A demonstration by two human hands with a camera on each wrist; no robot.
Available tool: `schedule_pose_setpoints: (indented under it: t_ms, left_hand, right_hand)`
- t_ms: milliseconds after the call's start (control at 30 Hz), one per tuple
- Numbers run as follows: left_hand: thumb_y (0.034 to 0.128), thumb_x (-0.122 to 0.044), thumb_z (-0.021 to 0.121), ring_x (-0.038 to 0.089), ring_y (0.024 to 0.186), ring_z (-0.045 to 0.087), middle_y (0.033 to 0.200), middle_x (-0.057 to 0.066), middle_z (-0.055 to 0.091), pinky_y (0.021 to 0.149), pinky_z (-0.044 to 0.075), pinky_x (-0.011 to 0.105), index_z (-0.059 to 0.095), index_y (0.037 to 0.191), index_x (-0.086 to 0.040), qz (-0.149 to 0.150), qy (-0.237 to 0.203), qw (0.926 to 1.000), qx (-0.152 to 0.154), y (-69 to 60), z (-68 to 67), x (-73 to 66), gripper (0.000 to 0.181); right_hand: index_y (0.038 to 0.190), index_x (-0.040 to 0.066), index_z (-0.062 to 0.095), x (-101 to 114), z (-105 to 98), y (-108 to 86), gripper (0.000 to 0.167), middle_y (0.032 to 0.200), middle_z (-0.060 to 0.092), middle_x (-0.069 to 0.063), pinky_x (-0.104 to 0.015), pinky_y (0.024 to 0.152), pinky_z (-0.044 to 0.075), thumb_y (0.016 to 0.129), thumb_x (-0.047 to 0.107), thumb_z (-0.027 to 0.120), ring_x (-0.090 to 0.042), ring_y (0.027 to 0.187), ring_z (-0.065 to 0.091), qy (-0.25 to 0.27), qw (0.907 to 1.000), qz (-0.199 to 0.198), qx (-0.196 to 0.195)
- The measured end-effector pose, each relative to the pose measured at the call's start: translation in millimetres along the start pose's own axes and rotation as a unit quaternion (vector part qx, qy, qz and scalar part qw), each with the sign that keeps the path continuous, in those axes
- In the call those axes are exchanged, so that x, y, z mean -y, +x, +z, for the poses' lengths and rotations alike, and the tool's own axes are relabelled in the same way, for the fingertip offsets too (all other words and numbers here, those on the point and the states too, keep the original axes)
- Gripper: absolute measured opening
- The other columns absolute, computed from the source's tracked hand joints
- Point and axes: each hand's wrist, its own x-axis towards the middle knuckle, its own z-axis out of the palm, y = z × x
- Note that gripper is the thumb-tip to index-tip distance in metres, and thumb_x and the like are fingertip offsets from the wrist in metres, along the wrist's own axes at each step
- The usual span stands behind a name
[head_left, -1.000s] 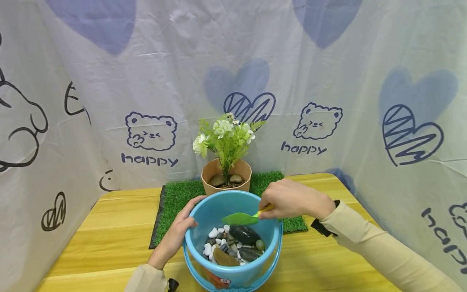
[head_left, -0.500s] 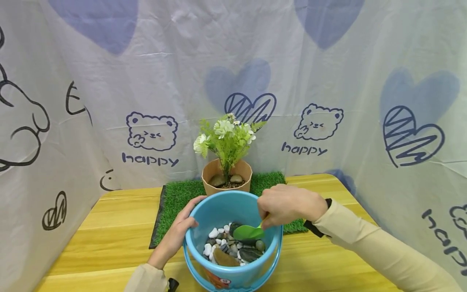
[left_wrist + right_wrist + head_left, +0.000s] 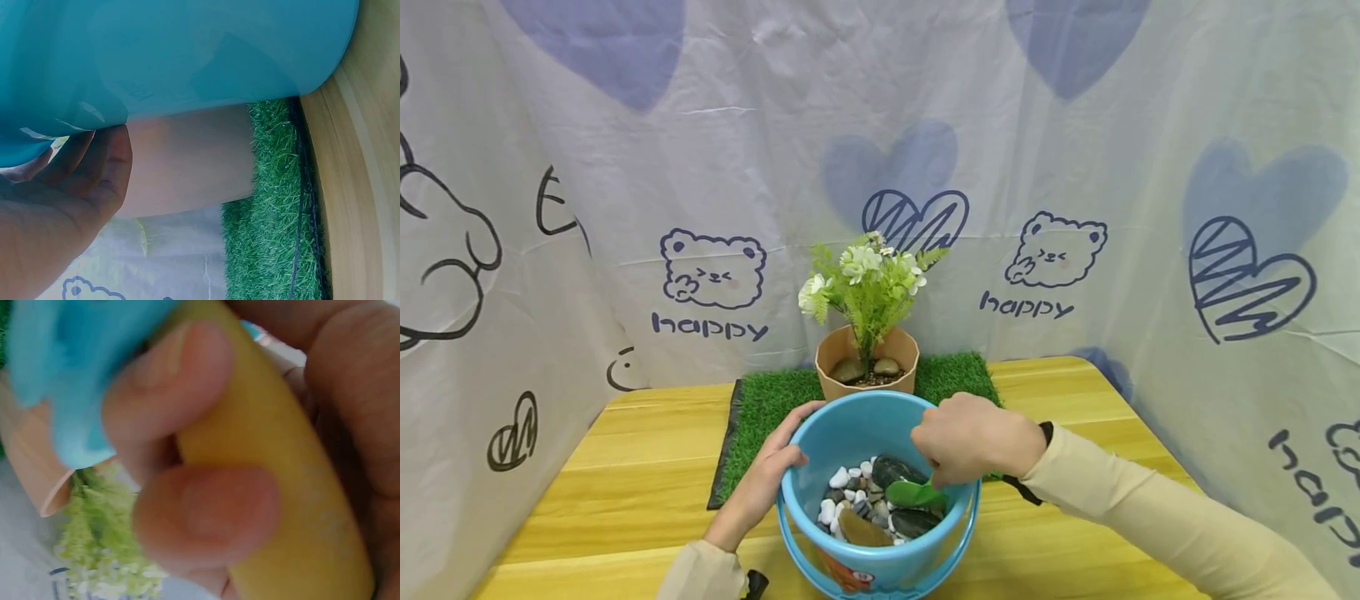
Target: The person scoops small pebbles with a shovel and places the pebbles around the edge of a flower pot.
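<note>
A light blue bucket stands on the table, holding white and grey pebbles, a brown flat stone and larger dark stones. My left hand grips its left rim, thumb inside and fingers against the outer wall, as the left wrist view also shows. Over the right rim, my right hand holds a small shovel. Its green blade lies low in the bucket, against the stones. Curled fingers wrap the shovel's yellow handle in the right wrist view.
Behind the bucket, a tan pot with white flowers sits on a green turf mat. The mat lies on a wood-grain table. Printed cloth hangs around the back and sides.
My right hand has moved left and slightly down. The shovel blade has dropped from above the stones to among them. My left hand has stayed on the rim.
</note>
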Motion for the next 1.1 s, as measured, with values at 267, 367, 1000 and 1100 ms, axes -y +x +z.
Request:
schedule_pose_setpoints:
  t_ms: [267, 367, 1000, 1100]
  left_hand:
    - [0.0841, -0.006, 0.037, 0.044, 0.129, 0.047, 0.15, 0.016, 0.038, 0.091, 0.05, 0.048, 0.036, 0.149, -0.026, -0.002, 0.001, 1.0, -0.006, 0.3, 0.2, 0.7, 0.068]
    - [0.0848, -0.006, 0.038, 0.044, 0.129, 0.046, 0.151, 0.017, 0.038, 0.092, 0.05, 0.049, 0.035, 0.149, -0.026, -0.001, 0.002, 1.0, -0.001, 0.1, 0.7, -0.5, 0.067]
    - [0.0845, -0.007, 0.038, 0.045, 0.129, 0.046, 0.151, 0.017, 0.037, 0.092, 0.05, 0.049, 0.036, 0.149, -0.026, 0.003, 0.004, 1.0, -0.005, 0.4, 0.1, 2.8, 0.067]
    - [0.0845, -0.006, 0.038, 0.045, 0.129, 0.046, 0.151, 0.018, 0.037, 0.092, 0.05, 0.048, 0.036, 0.149, -0.024, 0.007, 0.007, 0.9999, -0.006, 0.3, 0.3, 3.2, 0.067]
  right_hand:
    - [0.06, 0.021, 0.042, 15.8, 0.4, -6.8, 0.042, 0.056, 0.034, 0.006, -0.025, 0.047, 0.024, 0.081, 0.033, 0.077, -0.009, 0.049, 0.025, -0.085, 0.995, 0.01, -0.052]
    - [0.058, 0.022, 0.035, 17.0, 2.5, -10.5, 0.05, 0.056, 0.026, 0.006, -0.025, 0.046, 0.021, 0.079, 0.034, 0.079, -0.009, 0.051, 0.02, -0.095, 0.9922, -0.002, -0.08]
    - [0.055, 0.021, 0.037, 6.3, 26.6, -11.7, 0.046, 0.057, 0.041, 0.003, -0.026, 0.039, 0.023, 0.074, 0.022, 0.078, -0.01, 0.045, 0.025, -0.13, 0.9685, 0.001, -0.212]
    - [0.054, 0.021, 0.036, 7.4, 28.8, -11.8, 0.043, 0.057, 0.037, 0.002, -0.025, 0.04, 0.022, 0.074, 0.015, 0.073, -0.009, 0.047, 0.022, -0.123, 0.9663, 0.005, -0.226]
